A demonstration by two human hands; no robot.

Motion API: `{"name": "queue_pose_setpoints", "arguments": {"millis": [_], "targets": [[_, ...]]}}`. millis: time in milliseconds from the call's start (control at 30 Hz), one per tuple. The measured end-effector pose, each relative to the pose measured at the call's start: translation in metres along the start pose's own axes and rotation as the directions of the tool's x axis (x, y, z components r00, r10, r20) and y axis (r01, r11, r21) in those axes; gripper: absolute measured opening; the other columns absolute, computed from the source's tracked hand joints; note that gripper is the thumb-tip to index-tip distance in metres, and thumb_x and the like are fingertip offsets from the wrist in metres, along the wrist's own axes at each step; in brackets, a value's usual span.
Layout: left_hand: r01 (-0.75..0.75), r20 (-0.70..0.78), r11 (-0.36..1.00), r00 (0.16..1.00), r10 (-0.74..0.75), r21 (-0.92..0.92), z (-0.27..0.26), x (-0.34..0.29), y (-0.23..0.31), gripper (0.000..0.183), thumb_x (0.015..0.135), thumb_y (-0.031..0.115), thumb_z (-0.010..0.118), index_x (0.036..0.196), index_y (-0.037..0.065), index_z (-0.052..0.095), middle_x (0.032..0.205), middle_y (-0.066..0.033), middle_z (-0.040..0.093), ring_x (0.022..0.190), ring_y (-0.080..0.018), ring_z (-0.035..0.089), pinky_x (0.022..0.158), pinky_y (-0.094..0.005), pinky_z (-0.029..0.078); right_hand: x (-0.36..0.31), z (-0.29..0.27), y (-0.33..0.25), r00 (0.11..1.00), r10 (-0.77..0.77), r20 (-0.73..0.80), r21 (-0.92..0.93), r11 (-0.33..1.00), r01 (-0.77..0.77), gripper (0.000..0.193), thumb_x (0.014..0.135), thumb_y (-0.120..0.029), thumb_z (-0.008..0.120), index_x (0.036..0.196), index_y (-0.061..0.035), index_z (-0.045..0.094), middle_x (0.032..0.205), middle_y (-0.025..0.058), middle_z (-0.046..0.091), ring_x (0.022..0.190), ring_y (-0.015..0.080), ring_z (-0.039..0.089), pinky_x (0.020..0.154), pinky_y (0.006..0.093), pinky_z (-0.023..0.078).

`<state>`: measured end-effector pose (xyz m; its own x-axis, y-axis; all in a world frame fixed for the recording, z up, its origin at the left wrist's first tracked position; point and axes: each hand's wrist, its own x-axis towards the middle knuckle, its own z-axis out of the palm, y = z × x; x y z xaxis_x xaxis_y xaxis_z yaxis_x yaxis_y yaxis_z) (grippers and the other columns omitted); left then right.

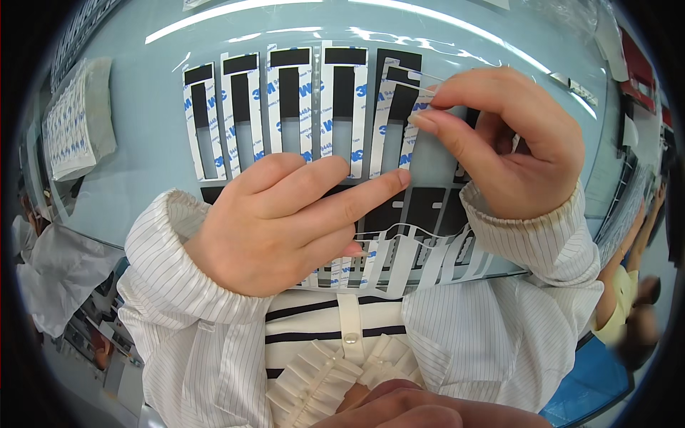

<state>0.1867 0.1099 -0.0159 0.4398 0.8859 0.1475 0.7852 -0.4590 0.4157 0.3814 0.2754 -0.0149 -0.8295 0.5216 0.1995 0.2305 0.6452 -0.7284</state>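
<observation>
The right hand (pixel 524 146) pinches the upper right of a white, blue-printed frame (pixel 381 139) with thumb and index finger. The frame extends leftward from it over a black plate (pixel 389 56). The left hand (pixel 267 228), fingers loosely spread, has its index fingertip at the frame's lower end.

"How's the light?"

"Bright, seemingly from above; 2 long glare streaks (pixel 214 18) cross the glossy tabletop (pixel 146 160)."

"Sharpness?"

"Adhesive strips (pixel 327 107) look crisp; the person (pixel 618 314) at far right blurs, and edges curve into black corners."
</observation>
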Motion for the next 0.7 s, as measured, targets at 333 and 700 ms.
{"name": "queue_pose_setpoints", "arguments": {"millis": [333,700], "targets": [[0.001,-0.015,1.000,1.000,-0.001,-0.002,0.0008,0.0058,0.0019,0.042,0.088,0.034,0.062,0.062,0.011,0.038,0.132,-0.0010,0.066,0.088,-0.0232,0.050,0.076,-0.0345,0.043,0.0022,0.0002,0.0096,0.999,0.044,-0.013,-0.019,0.999,-0.044,0.016,0.078,0.002,0.081,0.092,-0.0033,0.075,0.089,0.0002,0.066,0.054,0.0000,0.040,0.048,0.0170,0.030],[0.005,0.002,1.000,1.000,-0.005,-0.021,-0.0028,0.0088,0.0037,0.044,0.089,0.035,0.063,0.062,0.011,0.038,0.132,-0.0019,0.066,0.088,-0.0233,0.050,0.076,-0.0344,0.043,0.0023,-0.0023,0.0081,0.998,0.064,-0.015,-0.015,0.998,-0.065,0.015,0.078,0.002,0.080,0.091,-0.0045,0.075,0.087,-0.0012,0.065,0.054,0.0000,0.039,0.048,0.0172,0.029]]}}
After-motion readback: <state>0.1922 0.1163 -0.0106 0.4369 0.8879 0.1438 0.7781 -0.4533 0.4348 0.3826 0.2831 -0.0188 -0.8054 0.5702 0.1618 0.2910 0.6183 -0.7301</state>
